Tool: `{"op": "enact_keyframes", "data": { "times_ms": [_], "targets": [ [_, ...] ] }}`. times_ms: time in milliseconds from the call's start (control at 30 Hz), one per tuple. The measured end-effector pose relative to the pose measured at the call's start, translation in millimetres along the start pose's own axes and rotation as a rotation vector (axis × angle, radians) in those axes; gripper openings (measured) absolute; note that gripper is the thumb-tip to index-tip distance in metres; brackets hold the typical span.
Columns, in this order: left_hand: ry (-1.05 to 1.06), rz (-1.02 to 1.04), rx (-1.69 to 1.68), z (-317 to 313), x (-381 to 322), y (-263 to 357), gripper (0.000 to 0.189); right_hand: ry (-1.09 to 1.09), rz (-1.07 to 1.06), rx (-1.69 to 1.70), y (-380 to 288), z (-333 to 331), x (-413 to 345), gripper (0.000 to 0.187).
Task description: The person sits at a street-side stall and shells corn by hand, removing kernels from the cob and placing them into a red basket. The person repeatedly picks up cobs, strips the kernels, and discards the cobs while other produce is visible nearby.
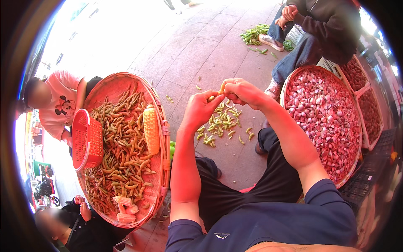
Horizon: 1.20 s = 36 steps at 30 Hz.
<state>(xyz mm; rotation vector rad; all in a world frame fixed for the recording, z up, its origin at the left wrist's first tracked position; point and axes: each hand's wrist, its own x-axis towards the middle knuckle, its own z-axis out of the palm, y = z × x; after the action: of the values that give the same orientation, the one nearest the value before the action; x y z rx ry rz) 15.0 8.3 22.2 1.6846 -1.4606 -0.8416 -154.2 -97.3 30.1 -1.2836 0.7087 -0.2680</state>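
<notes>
My left hand (pixel 204 105) and my right hand (pixel 241 92) meet in front of me, above the paved ground. Between their fingertips is a small soybean pod (pixel 221 88), pinched from both sides. Another small pod-like piece (pixel 211 98) shows at the curled fingers of my left hand; how it is held is partly hidden. Below, between my feet, lies a scatter of green pods (pixel 223 123). To my left a round woven bamboo tray (pixel 156 181) carries a heap of soybean pods (pixel 121 135).
On the tray are a red plastic basket (pixel 94 148), a corn cob (pixel 151 130) and broken cob pieces (pixel 126 210). Garlic cloves (pixel 321 123) fill a second tray at right, beside crates (pixel 366 113). Three people sit nearby, one near green pods (pixel 253 34) on the ground.
</notes>
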Motion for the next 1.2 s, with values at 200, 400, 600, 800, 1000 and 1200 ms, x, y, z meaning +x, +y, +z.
{"op": "enact_keyframes", "data": {
  "times_ms": [200, 400, 600, 800, 1000, 1200],
  "targets": [
    [-0.088, -0.022, -0.293, 1.2, 1.7, -1.1, 0.028, -0.027, -0.060, 0.073, -2.2, -1.3, 0.1, 0.016],
    [-0.243, -0.115, -0.654, 5.3, 1.1, 8.2, 0.023, -0.001, -0.062, 0.078, -5.2, 1.2, -3.5, 0.017],
    [-0.240, -0.167, -0.737, 6.3, 2.3, 10.2, 0.024, 0.021, -0.062, 0.066, -6.4, -0.9, -6.1, 0.016],
    [-0.239, -0.193, -0.825, 8.1, 4.4, 5.4, 0.026, 0.025, -0.041, 0.103, -3.2, -1.5, -2.7, 0.015],
    [-0.235, -0.239, -1.018, 13.0, 7.7, 2.2, 0.031, 0.003, -0.079, 0.146, -5.6, -0.9, -4.2, 0.014],
    [-0.210, -0.215, -0.973, 13.8, 9.5, 1.8, 0.032, -0.001, -0.063, 0.144, -8.0, -2.0, -7.6, 0.023]
  ]
}}
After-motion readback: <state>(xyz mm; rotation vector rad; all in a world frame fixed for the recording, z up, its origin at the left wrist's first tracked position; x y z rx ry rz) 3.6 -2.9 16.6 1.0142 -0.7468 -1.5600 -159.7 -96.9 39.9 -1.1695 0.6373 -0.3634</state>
